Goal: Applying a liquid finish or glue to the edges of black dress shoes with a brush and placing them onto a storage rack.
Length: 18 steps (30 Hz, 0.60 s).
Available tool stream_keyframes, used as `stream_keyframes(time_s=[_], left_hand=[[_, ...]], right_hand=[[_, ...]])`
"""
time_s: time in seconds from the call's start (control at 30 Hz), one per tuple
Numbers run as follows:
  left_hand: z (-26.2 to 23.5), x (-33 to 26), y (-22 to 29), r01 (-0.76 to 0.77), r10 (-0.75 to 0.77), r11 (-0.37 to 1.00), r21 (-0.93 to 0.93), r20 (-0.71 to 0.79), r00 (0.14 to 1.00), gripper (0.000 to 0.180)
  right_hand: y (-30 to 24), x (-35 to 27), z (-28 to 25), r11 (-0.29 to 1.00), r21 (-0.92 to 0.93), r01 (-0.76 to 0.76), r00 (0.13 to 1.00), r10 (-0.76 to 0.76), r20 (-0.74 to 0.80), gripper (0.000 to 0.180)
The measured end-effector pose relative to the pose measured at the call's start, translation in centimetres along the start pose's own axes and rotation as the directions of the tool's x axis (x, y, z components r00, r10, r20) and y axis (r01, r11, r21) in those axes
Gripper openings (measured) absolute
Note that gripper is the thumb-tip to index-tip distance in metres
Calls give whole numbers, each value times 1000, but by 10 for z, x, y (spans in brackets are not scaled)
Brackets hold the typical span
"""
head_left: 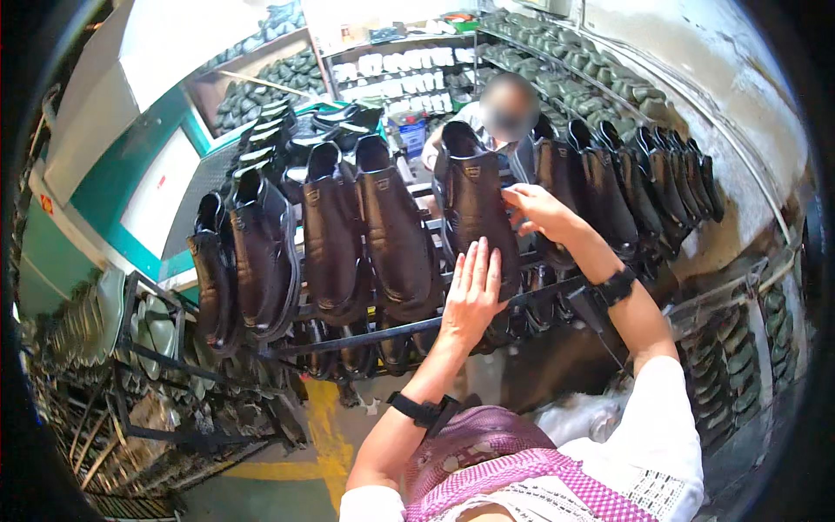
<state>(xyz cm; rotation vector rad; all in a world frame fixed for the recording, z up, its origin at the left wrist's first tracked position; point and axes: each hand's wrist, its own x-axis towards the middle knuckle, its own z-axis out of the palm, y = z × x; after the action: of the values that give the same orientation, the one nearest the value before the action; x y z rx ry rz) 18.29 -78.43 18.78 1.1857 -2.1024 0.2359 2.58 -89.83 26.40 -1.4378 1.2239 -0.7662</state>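
Note:
A black slip-on shoe (474,196) stands toe toward me on the rack, right of the middle. My left hand (472,291) lies over its toe, fingers straight and flat against the leather. At the shoe's right side, my right hand (541,211) reaches in with its fingers apart and slightly bent; the fingertips are at the upper's edge. Neither hand wraps round the shoe. To the left stands a matching black shoe (398,239), and beyond my right hand is another black shoe (604,196) in the same row. The shoe's sole is mostly hidden.
The row sits on a dark metal rack rail (374,337), with more shoes on a lower level. Across the rack is a person (470,113). Shelves of shoe lasts (570,61) line the back wall; a rack of pale green shoe forms (109,313) stands left.

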Motion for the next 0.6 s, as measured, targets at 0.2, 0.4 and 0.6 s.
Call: stream_keyframes(time_s=[0.2,0.4,0.6], left_hand=[[-2,-1,2,13,-13,1000,-1,8,1000,88],[-6,0,3,13,-14,1000,11,55,998,89],[-6,0,0,52,-54,998,41,42,998,90]], right_hand=[[6,19,-3,957,239,-162,965,104,239,24],[1,33,-10,836,502,-223,921,11,390,26],[-44,49,15,946,276,169,986,-161,-51,21]])
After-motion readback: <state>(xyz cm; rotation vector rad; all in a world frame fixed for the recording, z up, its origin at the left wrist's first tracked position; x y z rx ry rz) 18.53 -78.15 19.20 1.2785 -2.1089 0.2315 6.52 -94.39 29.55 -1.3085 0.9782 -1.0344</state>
